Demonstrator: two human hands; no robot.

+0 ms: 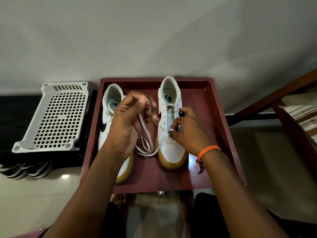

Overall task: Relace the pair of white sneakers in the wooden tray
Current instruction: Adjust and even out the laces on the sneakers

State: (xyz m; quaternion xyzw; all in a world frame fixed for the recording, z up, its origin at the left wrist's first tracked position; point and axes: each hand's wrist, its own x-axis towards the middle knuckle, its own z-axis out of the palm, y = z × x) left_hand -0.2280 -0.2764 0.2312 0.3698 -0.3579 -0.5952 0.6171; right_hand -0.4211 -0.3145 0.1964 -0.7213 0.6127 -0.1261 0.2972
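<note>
The left white leather sneaker with gum sole (109, 127) looks laced. The right sneaker (169, 143) is barely started: the right hand (187, 133) pinches the flat white lace (145, 133) at its lowest eyelets, and the left hand (127, 121) grips the slack.

2 sneakers stand side by side in the wooden tray (212, 107), toes toward the person and heels toward the wall (154, 40) behind the tray. The left sneaker (107, 121) sits near the tray's left side, partly under the left hand (127, 124). The right sneaker (169, 127) stands right of the tray's middle, with the right hand (187, 133) on its lace area. A loose lace (145, 141) runs from the left hand down onto the tray floor between the 2 sneakers. A perforated rack (56, 117) lies left of the tray. Bare feet (118, 199) show in front of the tray's near edge.
</note>
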